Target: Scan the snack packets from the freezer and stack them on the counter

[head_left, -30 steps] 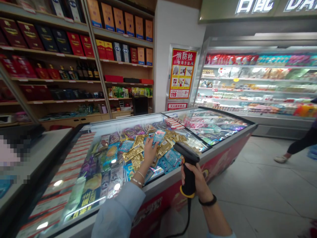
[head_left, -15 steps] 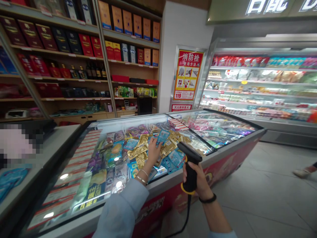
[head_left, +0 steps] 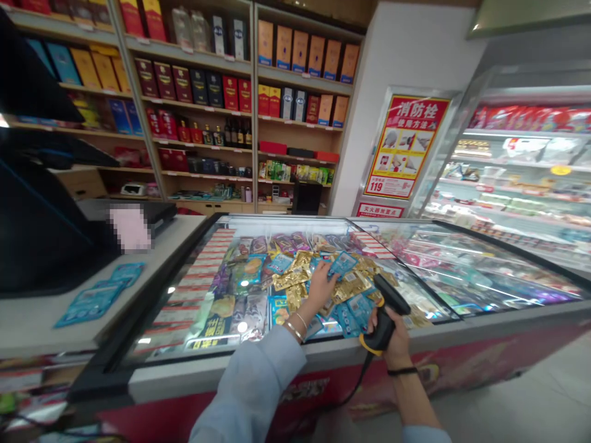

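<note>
Stretching across before me, the long, red-sided, glass-topped chest freezer (head_left: 194,376): packets and my two hands over its near half.
Red-and-yellow rectangular wall poster (head_left: 409,147): reads "消防栓 使用方法" and "119".
Shiny gold foil packets (head_left: 295,271): heaped around my left hand (head_left: 321,286).
Black, yellow-trimmed plastic scanner (head_left: 391,295): gripped in my right hand (head_left: 398,335).
Flat blue plastic packet (head_left: 344,263): just beyond my left fingertips, which pinch its near edge; long axis crosswise, left hand nearer, print illegible.
</note>
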Demonstrator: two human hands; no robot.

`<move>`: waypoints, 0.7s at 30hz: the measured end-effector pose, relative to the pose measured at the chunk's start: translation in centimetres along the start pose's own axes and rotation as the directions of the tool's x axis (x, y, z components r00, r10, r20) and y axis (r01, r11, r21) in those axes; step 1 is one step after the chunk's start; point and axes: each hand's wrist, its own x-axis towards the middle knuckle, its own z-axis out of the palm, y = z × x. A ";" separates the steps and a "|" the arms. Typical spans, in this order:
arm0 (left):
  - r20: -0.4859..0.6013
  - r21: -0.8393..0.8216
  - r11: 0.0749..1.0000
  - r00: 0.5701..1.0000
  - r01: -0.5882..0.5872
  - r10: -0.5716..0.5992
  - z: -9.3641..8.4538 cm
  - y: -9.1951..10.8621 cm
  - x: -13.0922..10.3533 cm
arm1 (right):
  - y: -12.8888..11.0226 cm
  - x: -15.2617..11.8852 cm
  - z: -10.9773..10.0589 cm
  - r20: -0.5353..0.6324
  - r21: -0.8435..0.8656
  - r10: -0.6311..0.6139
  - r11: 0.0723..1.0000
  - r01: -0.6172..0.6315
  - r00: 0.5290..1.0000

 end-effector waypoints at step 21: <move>-0.504 0.565 0.557 0.789 0.609 -0.351 -35.7 -6.8 -4.2 | 6.5 -1.1 16.9 0.364 0.096 0.137 0.978 -0.183 0.921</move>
